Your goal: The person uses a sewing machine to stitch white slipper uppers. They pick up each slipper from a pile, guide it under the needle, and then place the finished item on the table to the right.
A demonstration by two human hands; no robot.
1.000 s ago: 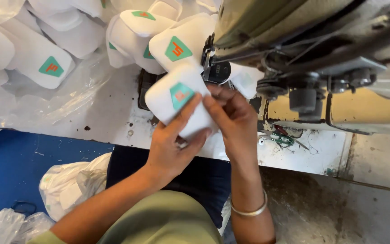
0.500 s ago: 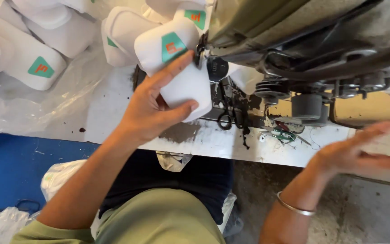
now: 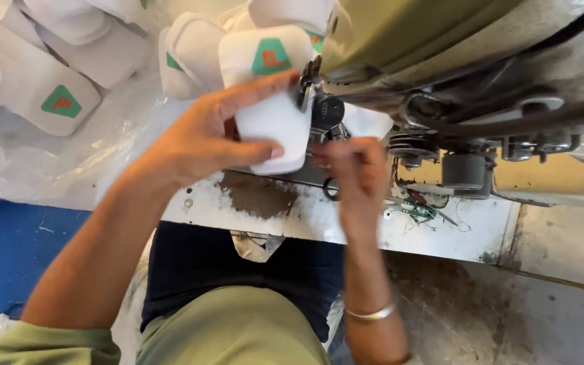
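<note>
My left hand [image 3: 214, 138] grips a white fabric piece [image 3: 275, 122] with a green and orange patch, holding it against the needle area of an olive-green sewing machine [image 3: 468, 74]. My right hand [image 3: 353, 179], blurred, is just right of the piece, under the machine head. Its fingers are curled by a pair of black scissors [image 3: 329, 186]. I cannot tell whether the hand holds them. A metal bangle sits on the right wrist.
Several more white pieces with green patches [image 3: 55, 101] lie piled on clear plastic sheeting at the back left. The worn white table edge [image 3: 292, 216] runs across the middle. A blue surface [image 3: 8, 250] is at the lower left. Thread scraps [image 3: 417, 209] lie beside the machine base.
My right hand has come back from the far right to just below the machine head. My left hand keeps the white piece pressed at the needle.
</note>
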